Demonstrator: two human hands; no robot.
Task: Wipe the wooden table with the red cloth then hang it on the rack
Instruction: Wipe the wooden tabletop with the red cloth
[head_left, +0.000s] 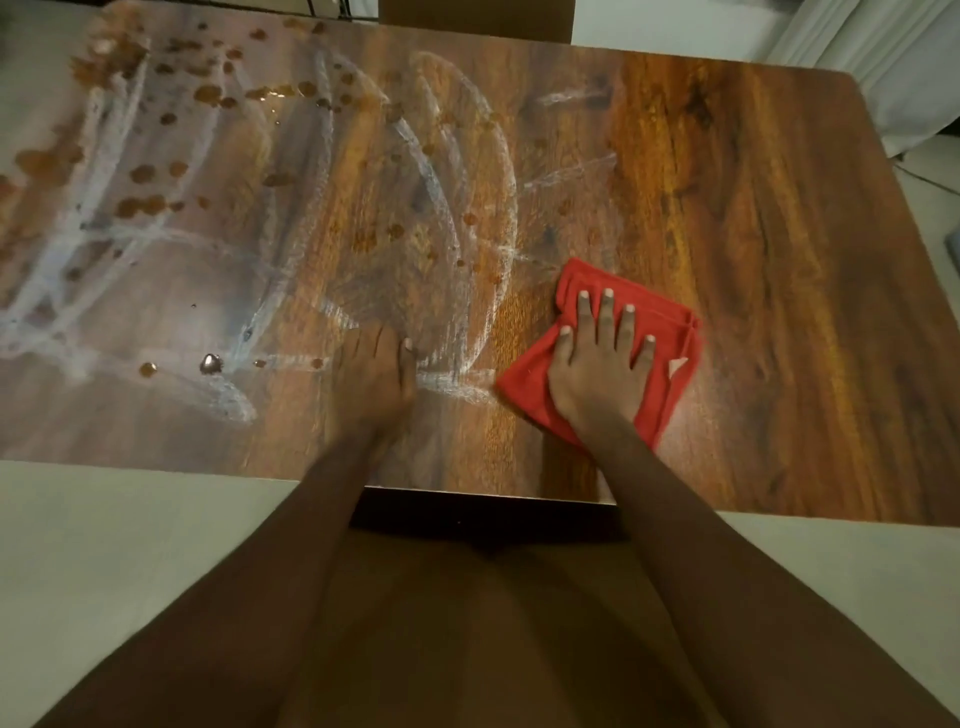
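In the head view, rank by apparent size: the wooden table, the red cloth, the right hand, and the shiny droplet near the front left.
1. wooden table, by far the largest
2. red cloth
3. right hand, flat on the cloth and covering much of it, so this is close
4. shiny droplet, smallest

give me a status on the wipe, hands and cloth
Right hand flat on red cloth, fingers spread. Left hand bare on table. Brown drops and white smears cover the left half. Nothing in the way.

White curtain beyond pale floor
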